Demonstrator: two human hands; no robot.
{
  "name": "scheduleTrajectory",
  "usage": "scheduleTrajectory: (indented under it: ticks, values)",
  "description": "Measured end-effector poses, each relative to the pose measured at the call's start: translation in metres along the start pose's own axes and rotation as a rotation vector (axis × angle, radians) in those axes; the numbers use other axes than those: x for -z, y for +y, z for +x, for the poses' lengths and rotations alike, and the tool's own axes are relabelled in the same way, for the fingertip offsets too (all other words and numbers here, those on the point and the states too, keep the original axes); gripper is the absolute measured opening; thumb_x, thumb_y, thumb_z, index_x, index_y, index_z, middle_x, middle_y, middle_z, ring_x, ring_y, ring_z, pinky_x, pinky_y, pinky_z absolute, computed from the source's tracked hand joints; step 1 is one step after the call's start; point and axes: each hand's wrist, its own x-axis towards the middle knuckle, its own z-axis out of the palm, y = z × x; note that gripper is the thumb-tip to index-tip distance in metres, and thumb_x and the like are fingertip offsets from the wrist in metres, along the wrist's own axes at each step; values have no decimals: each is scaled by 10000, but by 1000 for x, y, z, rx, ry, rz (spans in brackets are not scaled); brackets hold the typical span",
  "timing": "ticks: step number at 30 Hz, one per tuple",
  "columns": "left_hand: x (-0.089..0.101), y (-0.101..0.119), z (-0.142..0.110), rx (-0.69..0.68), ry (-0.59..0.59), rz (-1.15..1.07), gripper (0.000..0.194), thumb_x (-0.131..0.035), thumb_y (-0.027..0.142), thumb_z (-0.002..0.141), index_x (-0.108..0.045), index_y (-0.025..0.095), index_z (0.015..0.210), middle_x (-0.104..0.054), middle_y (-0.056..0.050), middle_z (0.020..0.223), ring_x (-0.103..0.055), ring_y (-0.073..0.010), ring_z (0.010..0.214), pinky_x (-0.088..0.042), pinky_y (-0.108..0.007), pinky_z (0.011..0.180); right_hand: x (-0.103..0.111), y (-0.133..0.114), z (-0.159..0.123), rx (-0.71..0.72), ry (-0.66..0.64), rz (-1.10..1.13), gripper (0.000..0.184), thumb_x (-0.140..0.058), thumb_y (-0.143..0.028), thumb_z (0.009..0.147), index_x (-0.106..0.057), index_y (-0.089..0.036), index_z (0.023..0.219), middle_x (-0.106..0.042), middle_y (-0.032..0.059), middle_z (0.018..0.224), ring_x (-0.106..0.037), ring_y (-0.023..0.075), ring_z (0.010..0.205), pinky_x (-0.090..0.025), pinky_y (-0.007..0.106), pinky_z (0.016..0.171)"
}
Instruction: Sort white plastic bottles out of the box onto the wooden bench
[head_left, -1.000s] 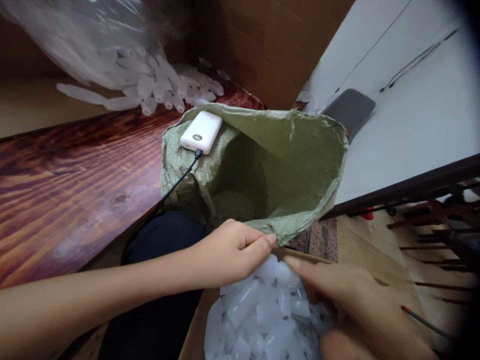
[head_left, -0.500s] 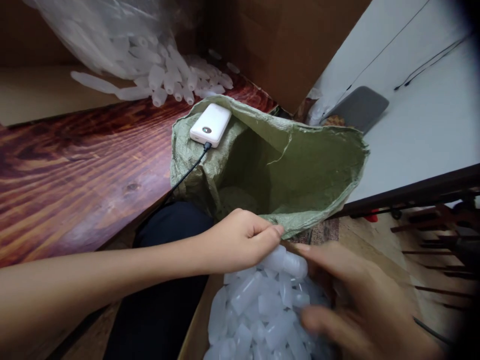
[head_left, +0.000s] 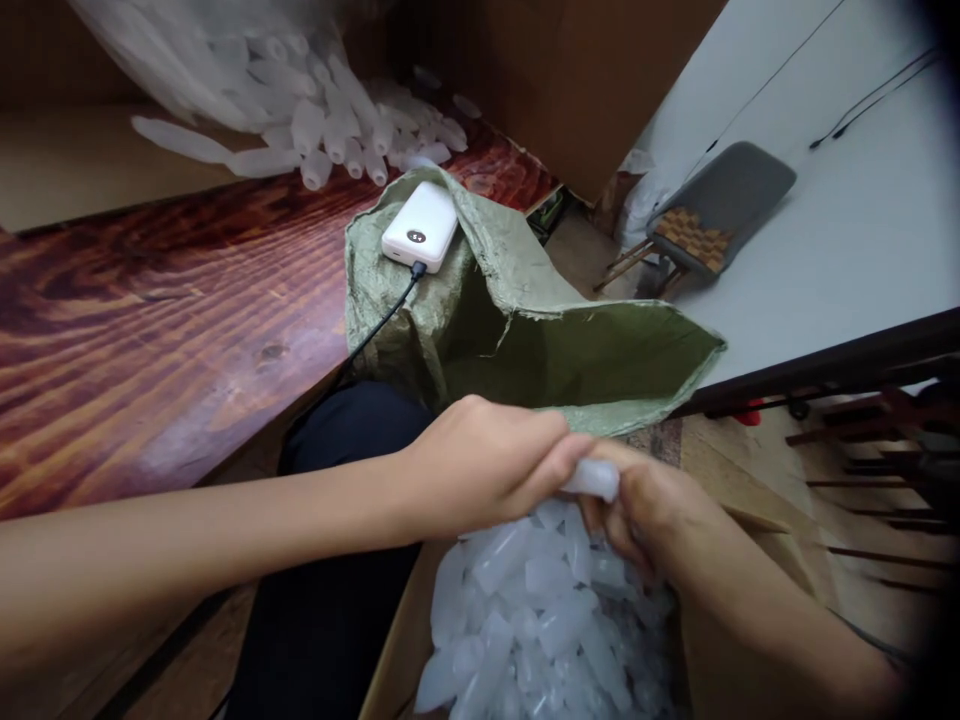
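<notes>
Clamps a white piece [head_left: 594,480] in the grip of the left hand [head_left: 495,455], with fingers curled close and the free end poking out past the thumb; lays the right hand [head_left: 652,500] against that end, with fingers bent about it; cannot tell whether the right grip is clamped or only touching; leaves scarcely any gap between the two hands; holds both above a cardboard box [head_left: 397,640], with its left edge slanting down beside a dark trouser leg [head_left: 322,620] and an open flap [head_left: 754,522] just past the right forearm; shows a heap of white pieces [head_left: 532,610] below the hands, spread close to the box's left wall; allows only a narrow strip between the left knuckles and the near rim of a green sack [head_left: 525,245]; opens into wider room inside the sack's mouth, with the far rim sagging inward; carries a white device [head_left: 422,222] on the sack's left side, with a black cable [head_left: 386,325] trailing toward the knee; borders, on the left, the front edge of a wood-grained surface [head_left: 187,340], with more white tubes [head_left: 330,130] heaped toward its back; reaches, well apart beyond the sack, a grey chair [head_left: 739,195].
</notes>
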Motion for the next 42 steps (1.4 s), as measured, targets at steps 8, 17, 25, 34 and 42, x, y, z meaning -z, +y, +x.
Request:
scheduleTrajectory:
  ticks: [8,17,25,34,42]
  values:
    - [4,2,-2,56,-86,-110,359,-350,304,985,-478,175,675,-423,38,548,-422,-89,494,-258,-251,507,-3,-7,-3,329,118,-443,207,-448,-344,975,-548,-218,846,-605,1,742,-563,153,666,-409,274,597]
    - [-3,-15,16,25,324,280,320,-470,318,951,-487,134,1212,-535,-150,1214,-544,-250,1131,-452,-374,937,3,-12,6,-324,-113,926,294,-590,-485,891,-567,-192,909,-524,-71,684,-307,1,346,-241,141,327]
    - [-10,3,-4,-183,-127,548,220,-437,232,936,-582,165,784,-593,-57,756,-576,-235,723,-461,-361,624,15,-21,7,-434,-206,1259,324,-431,-381,973,-577,-135,820,-485,-42,597,-274,13,342,-227,117,289]
    - [-63,50,-55,-19,-764,626,699,-580,761,728,-657,142,1044,-644,-143,908,-580,-295,848,-462,-393,684,26,-26,8,-317,-133,1229,299,-542,-400,912,-566,-154,744,-481,-34,554,-388,29,355,-300,137,315]
    - [-87,76,-83,-122,-708,675,116,-551,262,883,-617,201,956,-612,-72,846,-557,-228,764,-423,-327,595,20,-27,1,-286,-163,1151,281,-539,-373,928,-532,-163,741,-457,-57,502,-358,24,326,-281,131,294]
